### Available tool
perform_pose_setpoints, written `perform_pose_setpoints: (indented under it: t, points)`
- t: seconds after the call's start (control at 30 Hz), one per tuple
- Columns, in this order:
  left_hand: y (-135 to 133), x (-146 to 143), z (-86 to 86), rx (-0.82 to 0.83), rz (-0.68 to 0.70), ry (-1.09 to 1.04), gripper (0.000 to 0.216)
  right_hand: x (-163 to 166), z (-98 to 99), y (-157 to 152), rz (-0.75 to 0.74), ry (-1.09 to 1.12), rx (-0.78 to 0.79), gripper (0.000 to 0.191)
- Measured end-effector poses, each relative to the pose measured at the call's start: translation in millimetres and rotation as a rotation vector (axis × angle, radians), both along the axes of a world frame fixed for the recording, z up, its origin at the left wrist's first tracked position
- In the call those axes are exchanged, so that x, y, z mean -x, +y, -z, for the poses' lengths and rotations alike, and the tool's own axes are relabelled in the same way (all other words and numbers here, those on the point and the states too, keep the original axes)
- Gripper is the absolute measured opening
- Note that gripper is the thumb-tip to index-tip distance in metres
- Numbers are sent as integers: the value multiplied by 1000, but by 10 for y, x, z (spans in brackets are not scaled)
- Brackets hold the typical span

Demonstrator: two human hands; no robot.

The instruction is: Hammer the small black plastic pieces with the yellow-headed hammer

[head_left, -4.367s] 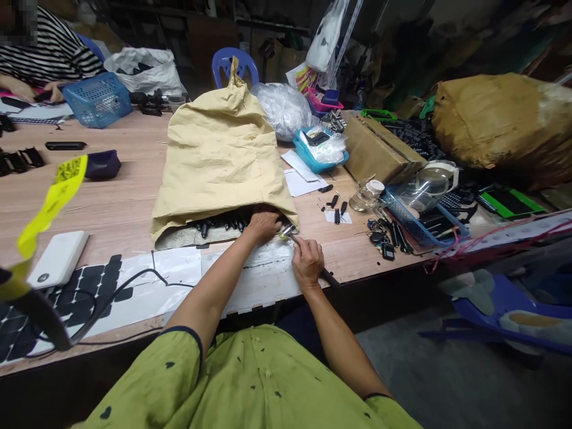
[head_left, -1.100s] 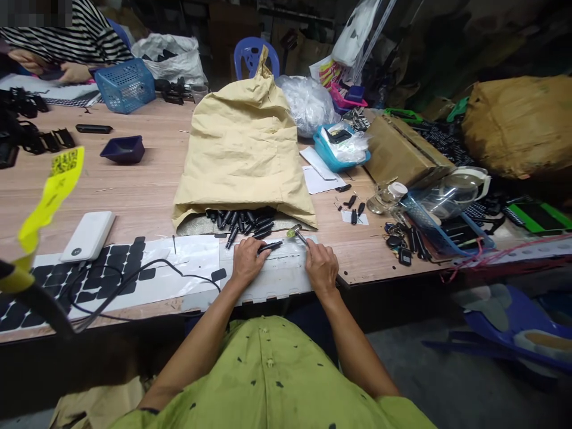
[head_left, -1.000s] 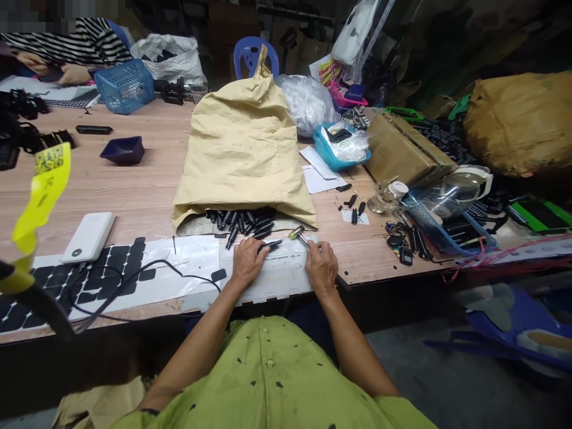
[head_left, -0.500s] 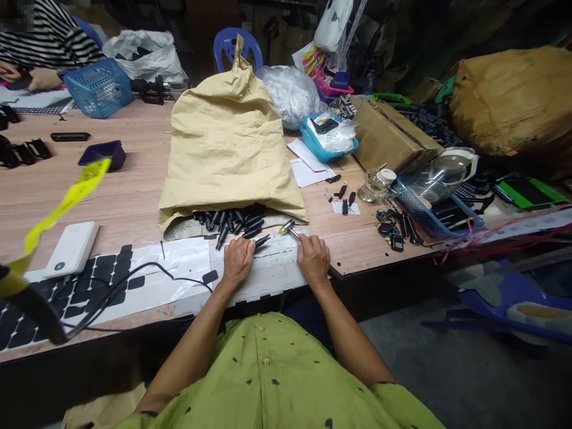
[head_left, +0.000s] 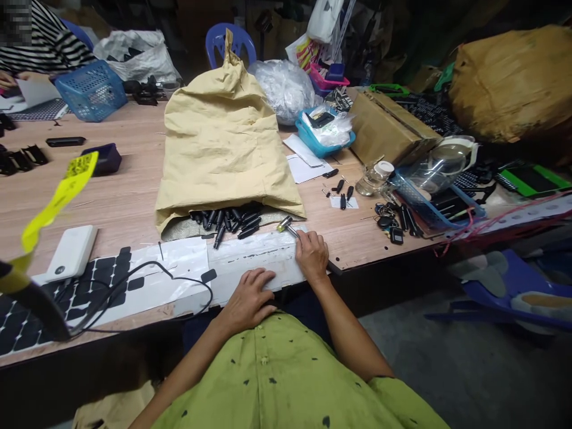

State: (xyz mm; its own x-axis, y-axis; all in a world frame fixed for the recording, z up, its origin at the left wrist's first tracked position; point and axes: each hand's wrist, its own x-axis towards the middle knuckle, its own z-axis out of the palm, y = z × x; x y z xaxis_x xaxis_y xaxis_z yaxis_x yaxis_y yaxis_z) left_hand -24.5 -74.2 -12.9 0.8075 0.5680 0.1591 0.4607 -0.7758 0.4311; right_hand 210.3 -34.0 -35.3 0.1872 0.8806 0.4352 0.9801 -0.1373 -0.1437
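A tan sack (head_left: 223,137) lies on the wooden table (head_left: 120,196), and several black pen-like pieces (head_left: 227,219) spill from its open mouth. My right hand (head_left: 311,256) is closed round the handle of a small hammer (head_left: 285,224), whose head rests by the sack's right corner. My left hand (head_left: 250,298) lies at the table's near edge with its fingers spread flat on a white strip (head_left: 250,259). It holds nothing that I can see.
A white power bank (head_left: 71,253) and a black cable (head_left: 134,283) lie on a solar-cell sheet (head_left: 102,277) at the left. A cardboard box (head_left: 388,128), blue trays, a glass jar (head_left: 370,179) and keys (head_left: 388,229) crowd the right. Another person's striped sleeve (head_left: 49,44) is far left.
My left hand has pulled back from the black pieces to the table's near edge and no longer holds one. My right hand and the hammer have stayed in place.
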Motion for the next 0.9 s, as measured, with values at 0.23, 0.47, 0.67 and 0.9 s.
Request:
perform_pose_setpoints:
  t: [0.23, 0.47, 0.67, 0.9]
  points:
    - [40, -19, 47, 0, -103, -84, 21, -1, 9, 2, -3, 12, 6, 26]
    - [826, 213, -45, -72, -1042, -177, 18, 3, 13, 22, 4, 18, 11, 26]
    - [1055, 331, -46, 7, -1214, -20, 17, 4, 15, 29, -2, 28, 25, 27]
    - [767, 139, -28, -13, -743, -153, 18, 9, 6, 48, -4, 53, 29, 26]
